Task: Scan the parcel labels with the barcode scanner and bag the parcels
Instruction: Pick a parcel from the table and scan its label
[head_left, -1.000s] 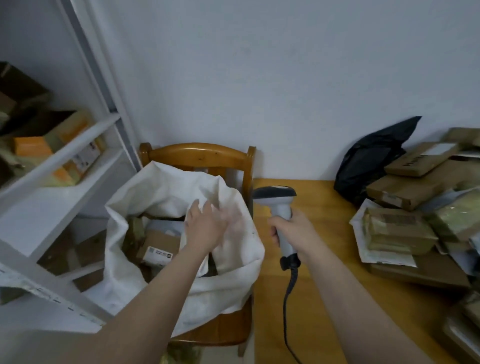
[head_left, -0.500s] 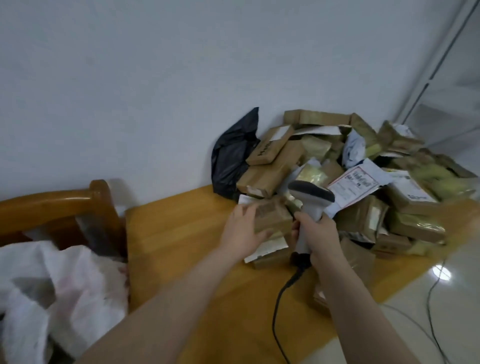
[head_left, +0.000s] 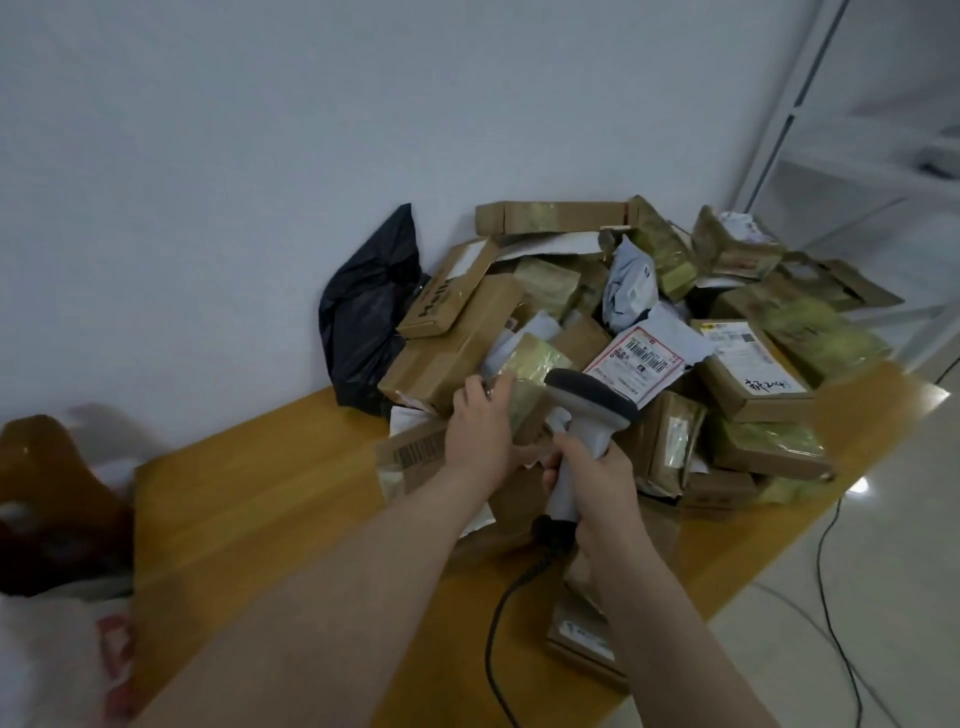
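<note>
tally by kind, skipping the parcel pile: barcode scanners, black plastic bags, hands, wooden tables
grey handheld barcode scanner: 1
black plastic bag: 1
bare hands: 2, left hand gripping a taped brown parcel, right hand gripping the scanner
yellow wooden table: 1
total: 5

Your left hand (head_left: 480, 436) holds a small taped parcel (head_left: 524, 410) at the near edge of the heap of parcels (head_left: 727, 364) on the wooden bench (head_left: 260, 509). Your right hand (head_left: 597, 478) grips the handle of the barcode scanner (head_left: 589, 410), whose head sits just right of that parcel. The black cable (head_left: 498, 613) runs from the handle's base toward you. A black bag (head_left: 369, 322) stands against the wall left of the heap. A white sack (head_left: 47, 660) and a chair back (head_left: 47, 467) show at far left.
</note>
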